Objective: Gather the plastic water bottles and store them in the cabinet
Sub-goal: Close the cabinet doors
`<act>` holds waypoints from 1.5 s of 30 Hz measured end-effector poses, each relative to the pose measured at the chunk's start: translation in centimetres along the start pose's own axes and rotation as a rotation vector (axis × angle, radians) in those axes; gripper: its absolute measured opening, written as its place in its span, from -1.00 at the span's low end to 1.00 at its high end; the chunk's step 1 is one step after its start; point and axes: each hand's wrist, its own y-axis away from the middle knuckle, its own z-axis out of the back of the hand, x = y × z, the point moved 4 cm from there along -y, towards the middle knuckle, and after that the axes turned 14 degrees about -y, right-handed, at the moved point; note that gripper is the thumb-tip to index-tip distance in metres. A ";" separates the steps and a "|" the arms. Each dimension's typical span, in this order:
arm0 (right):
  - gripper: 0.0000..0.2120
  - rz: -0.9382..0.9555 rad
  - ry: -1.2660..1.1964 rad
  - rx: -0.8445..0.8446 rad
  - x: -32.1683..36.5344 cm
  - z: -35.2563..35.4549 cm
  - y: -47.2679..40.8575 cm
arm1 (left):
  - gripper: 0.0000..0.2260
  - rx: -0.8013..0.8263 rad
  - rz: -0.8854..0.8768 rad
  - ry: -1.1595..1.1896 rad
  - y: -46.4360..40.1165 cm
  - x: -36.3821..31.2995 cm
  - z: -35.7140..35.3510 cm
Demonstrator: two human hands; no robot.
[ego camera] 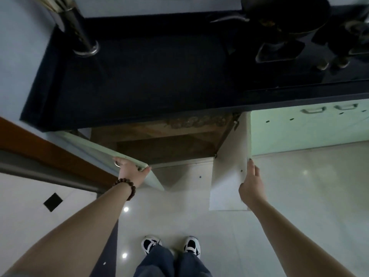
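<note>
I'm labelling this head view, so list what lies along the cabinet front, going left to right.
Left hand gripping the left cabinet door → open cabinet interior → right cabinet door → right hand on its edge → closed green cabinet front with handles.

bead bracelet (125,188) — jeans (171,262) — sneakers (190,245)

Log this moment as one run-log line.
left hand: grips left door | right hand: flat on right door | cabinet: open | bottles: none in view
</note>
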 end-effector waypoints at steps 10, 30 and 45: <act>-0.05 0.003 -0.257 0.139 10.8 -9.3 0.9 | -0.11 -0.007 -0.030 0.031 0.2 -0.8 1.1; 0.20 0.027 -0.334 0.061 14.2 -13.6 -4.0 | 0.21 -0.020 -0.030 0.302 -6.3 0.5 0.6; 0.26 -0.077 -0.497 -0.093 21.7 -17.5 -10.2 | 0.05 -0.024 -0.227 0.228 -12.8 -3.5 1.2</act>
